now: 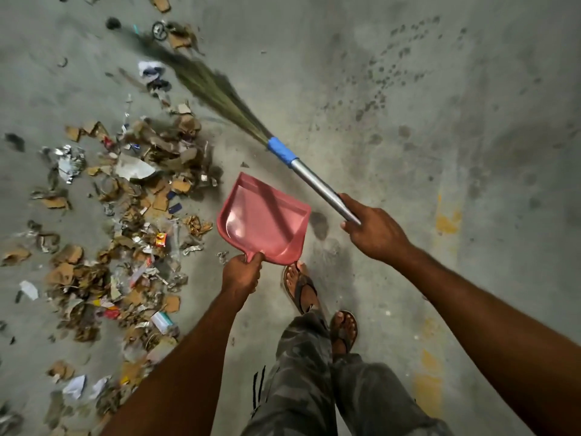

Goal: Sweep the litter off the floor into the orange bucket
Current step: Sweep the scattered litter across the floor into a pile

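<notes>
Bare grey concrete floor point(408, 89) lies wide and open across the right half, marked only by dark spots and faded yellow paint patches point(448, 221). The litter point(141, 190) (torn cardboard, foil scraps, wrappers) is heaped down the left side, from the top edge to the lower left corner. Its right margin lies just beside the pink dustpan point(264, 221). The left hand point(240, 275) grips the dustpan's short handle, ahead of the sandalled feet point(300, 287). The right hand point(374, 234) is curled round the broom point(314, 180) by its metal shaft. The blurred bristles point(201, 80) reach over the pile's far end.
</notes>
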